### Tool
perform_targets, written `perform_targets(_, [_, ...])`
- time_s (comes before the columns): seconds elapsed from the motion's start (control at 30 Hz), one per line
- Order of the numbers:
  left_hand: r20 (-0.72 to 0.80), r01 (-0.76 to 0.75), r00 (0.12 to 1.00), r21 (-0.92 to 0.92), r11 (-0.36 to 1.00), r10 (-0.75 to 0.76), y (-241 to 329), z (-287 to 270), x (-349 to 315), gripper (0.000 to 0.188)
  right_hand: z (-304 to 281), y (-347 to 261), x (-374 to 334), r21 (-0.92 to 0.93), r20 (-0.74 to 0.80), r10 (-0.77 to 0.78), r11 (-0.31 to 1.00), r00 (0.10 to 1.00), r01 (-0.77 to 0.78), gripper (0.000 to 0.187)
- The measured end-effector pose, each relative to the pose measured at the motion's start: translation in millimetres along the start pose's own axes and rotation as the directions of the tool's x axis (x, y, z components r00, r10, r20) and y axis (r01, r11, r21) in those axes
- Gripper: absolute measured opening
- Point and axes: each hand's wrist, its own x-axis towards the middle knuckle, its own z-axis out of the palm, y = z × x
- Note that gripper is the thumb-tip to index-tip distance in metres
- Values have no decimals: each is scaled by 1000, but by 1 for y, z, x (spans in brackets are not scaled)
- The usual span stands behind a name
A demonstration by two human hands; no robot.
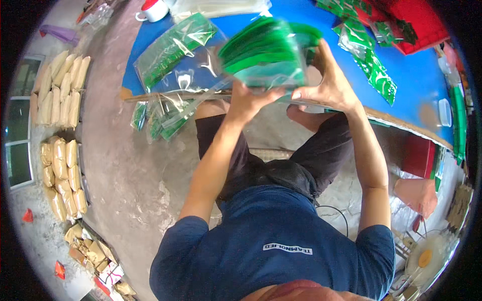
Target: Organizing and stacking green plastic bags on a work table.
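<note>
Above the near edge of the blue table (pixel 422 80), I hold a thick stack of green sachets in a clear plastic bag (pixel 263 52); it is slightly blurred. My left hand (pixel 246 103) grips its lower edge, with the thumb pointing right. My right hand (pixel 334 83) is wrapped round its right side, fingers partly hidden behind it. To the left, a clear bag of green sachets (pixel 175 52) lies flat on the table. Below the edge, more green packets in plastic (pixel 173 123) hang beside my left knee.
A white mug (pixel 152 10) with red in its mouth stands at the far left. Loose green sachets (pixel 374 70) trail from a red container (pixel 422 20) at far right. Tan packages (pixel 63 165) are stacked on the left. A fan (pixel 424 258) stands lower right.
</note>
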Motion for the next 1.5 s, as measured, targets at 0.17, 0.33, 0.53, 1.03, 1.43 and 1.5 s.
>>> perform_targets(0.17, [258, -169, 962, 295, 940, 92, -31, -3, 62, 104, 3, 53, 8, -85, -30, 53, 995, 998, -55, 126])
perform_targets(0.33, [209, -47, 978, 202, 978, 4, -43, -9, 70, 120, 20, 60, 11, -3, -90, 25, 1000, 996, -25, 116])
perform_targets(0.53, [194, 159, 974, -195, 968, -121, -37, 7, 78, 133, 11, 60, 19, -60, -72, 0, 998, 997, -5, 115])
perform_targets(1.03, [289, 152, 939, 130, 980, -184, -56, -1, 80, 91, 10, 67, 6, -211, -37, -99, 973, 994, 89, 117])
perform_targets(1.43, [228, 129, 964, 61, 990, -140, -9, -2, 44, 61, 18, 2, -23, -348, -88, -81, 937, 993, 45, 73])
perform_targets(1.5, [223, 219, 958, -161, 962, -180, -3, 1, 27, 69, 18, -5, -35, -8, -101, 53, 999, 993, -54, 71])
